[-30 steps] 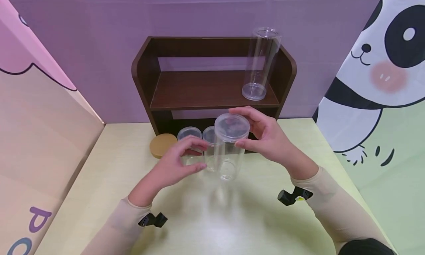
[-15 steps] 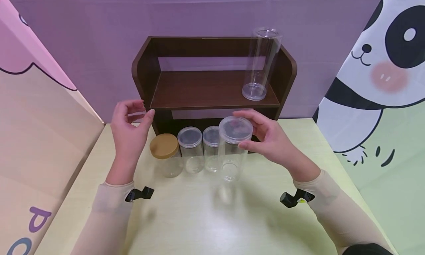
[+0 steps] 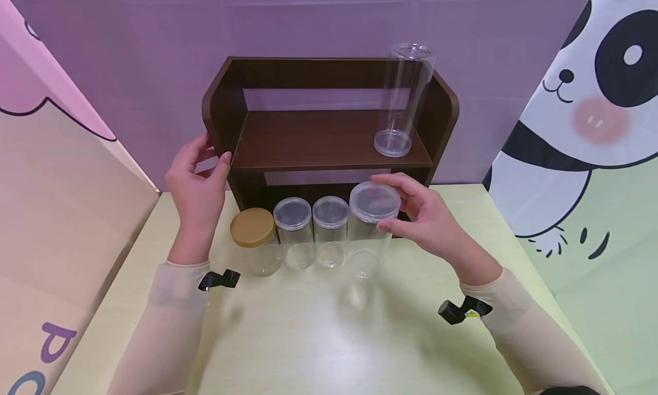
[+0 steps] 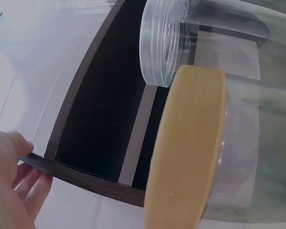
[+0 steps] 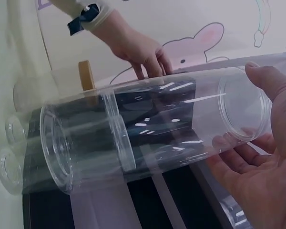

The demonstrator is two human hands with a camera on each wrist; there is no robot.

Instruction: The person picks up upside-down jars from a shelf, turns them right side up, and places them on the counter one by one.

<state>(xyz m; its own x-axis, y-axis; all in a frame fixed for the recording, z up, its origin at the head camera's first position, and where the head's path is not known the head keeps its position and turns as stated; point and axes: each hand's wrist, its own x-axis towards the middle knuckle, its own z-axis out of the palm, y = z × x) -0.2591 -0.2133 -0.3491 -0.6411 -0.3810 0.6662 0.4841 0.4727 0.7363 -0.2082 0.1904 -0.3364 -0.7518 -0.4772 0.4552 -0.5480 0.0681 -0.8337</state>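
My right hand (image 3: 418, 212) grips a tall clear plastic jar (image 5: 152, 129) close to its transparent lid (image 3: 375, 201), thumb on the near side and fingers behind. The jar stands upright at the right end of a row. With my left hand (image 3: 197, 192) I pinch the left side panel of a dark brown two-tier shelf (image 3: 329, 138); in the left wrist view thumb and fingers lie on opposite sides of the panel's edge. To the left in the row are two smaller clear-lidded jars (image 3: 293, 235) and a jar with a tan lid (image 3: 253, 228).
A tall clear cylinder (image 3: 401, 104) stands at the right end of the upper shelf board. The light wooden table (image 3: 288, 338) carries the shelf and the row of jars. A purple backdrop (image 3: 329, 18) hangs behind, with printed cloths at both sides.
My left hand has moved left and away from the row of jars to the shelf's left side panel. My right hand has shifted the tall jar slightly right.
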